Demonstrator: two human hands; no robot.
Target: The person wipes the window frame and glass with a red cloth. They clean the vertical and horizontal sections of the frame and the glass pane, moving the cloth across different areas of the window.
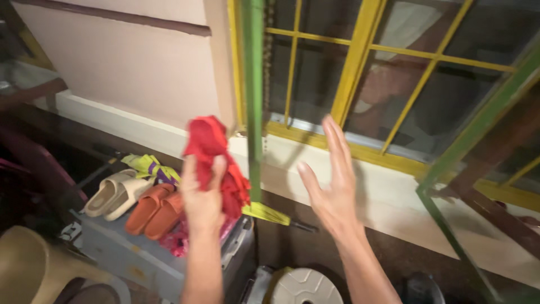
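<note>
Beige chair point(28, 264) cut off lower left

cam: single head-worn, no 2nd view to overlap
facing: fwd & slightly down, toward window point(394, 84) w/ yellow grille, sill below
tilt: frame rolled, verticals lean
range: close; both forearms enter from bottom edge

Open air lies between the two hands and the pale window ledge point(388, 191). A green upright post point(254, 95) rises between them, touching the red cloth point(216, 152). Yellow window bars point(360, 62) close off the far side. Below left, sandals point(138, 202) crowd the grey box point(121, 250) top.
</note>
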